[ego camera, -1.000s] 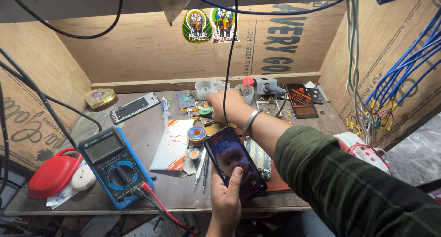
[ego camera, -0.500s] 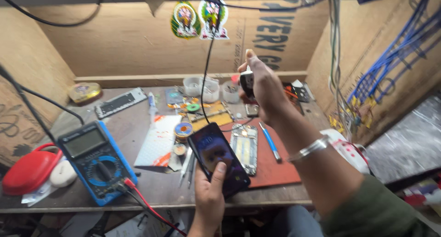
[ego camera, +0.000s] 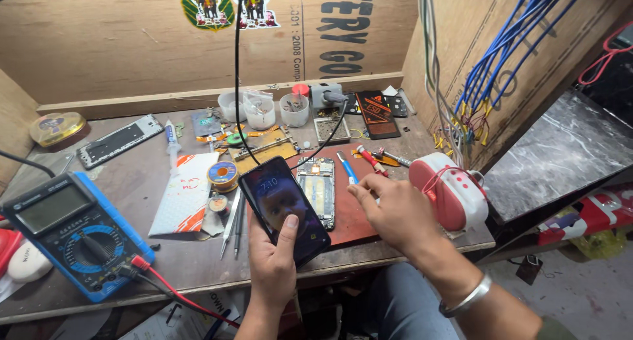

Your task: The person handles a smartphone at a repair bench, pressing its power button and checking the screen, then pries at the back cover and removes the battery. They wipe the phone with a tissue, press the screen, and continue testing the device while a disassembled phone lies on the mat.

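- Two round green-edged stickers (ego camera: pixel 227 3) sit high on the plywood back wall (ego camera: pixel 132 43), above the desk (ego camera: pixel 132 182); dark stencilled lettering runs vertically to the right of them.
- A white paper packet with orange corners (ego camera: pixel 181 195) lies flat on the desk, left of the smartphone (ego camera: pixel 283 208).
- The left hand (ego camera: pixel 271 264) comes up from the near edge of the desk, fingers wrapped around the lower end of the smartphone, thumb (ego camera: pixel 287 228) pressed on its lit screen. The phone tilts away over the red-brown mat (ego camera: pixel 349 211).
- The right hand (ego camera: pixel 389 211) rests on the mat just right of the phone, fingers loosely curled and pinched together at the tips; whether they hold anything small cannot be told. A metal bangle (ego camera: pixel 467 299) circles that wrist.
- An opened phone body (ego camera: pixel 318 189) lies on the mat between the two hands.
- Three clear plastic cups (ego camera: pixel 260 109) stand behind the phone near the wall; their small contents are too tiny to tell.
- A blue digital multimeter (ego camera: pixel 72 231) lies far left of the phone.
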A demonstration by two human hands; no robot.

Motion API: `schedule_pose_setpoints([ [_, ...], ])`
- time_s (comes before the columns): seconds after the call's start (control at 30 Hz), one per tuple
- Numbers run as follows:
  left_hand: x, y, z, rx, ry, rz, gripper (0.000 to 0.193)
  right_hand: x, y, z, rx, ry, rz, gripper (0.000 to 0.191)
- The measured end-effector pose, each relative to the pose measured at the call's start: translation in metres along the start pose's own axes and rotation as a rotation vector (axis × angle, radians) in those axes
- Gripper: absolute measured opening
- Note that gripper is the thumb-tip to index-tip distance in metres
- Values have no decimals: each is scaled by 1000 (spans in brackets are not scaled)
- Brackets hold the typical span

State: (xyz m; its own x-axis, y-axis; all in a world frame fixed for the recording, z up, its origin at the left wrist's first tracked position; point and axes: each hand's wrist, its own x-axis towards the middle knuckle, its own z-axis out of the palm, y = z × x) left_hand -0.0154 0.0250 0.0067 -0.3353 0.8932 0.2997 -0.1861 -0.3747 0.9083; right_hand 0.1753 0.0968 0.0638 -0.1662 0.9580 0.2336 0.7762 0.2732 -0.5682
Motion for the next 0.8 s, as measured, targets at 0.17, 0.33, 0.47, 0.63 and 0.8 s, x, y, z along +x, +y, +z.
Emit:
schedule_pose_setpoints([
  [0.17, -3, 4, 0, 108, -29, 46, 31, 10, -4, 7, -243, -99, 130, 36],
  [0.33, -4, 2, 2, 112, -39, 32, 31, 23, 8, 10, -101, -12, 76, 45],
  [0.47, -4, 1, 1, 134, -54, 42, 29, 15, 40, 12, 149, 4, 66, 47],
  [0.63, -1, 0, -1, 77, -64, 50, 33, -13, 64, 14, 1169, -239, 144, 50],
  [0.8, 4, 2, -4, -89, -96, 23, 36, -40, 50, 14, 1462, -388, 388, 52],
])
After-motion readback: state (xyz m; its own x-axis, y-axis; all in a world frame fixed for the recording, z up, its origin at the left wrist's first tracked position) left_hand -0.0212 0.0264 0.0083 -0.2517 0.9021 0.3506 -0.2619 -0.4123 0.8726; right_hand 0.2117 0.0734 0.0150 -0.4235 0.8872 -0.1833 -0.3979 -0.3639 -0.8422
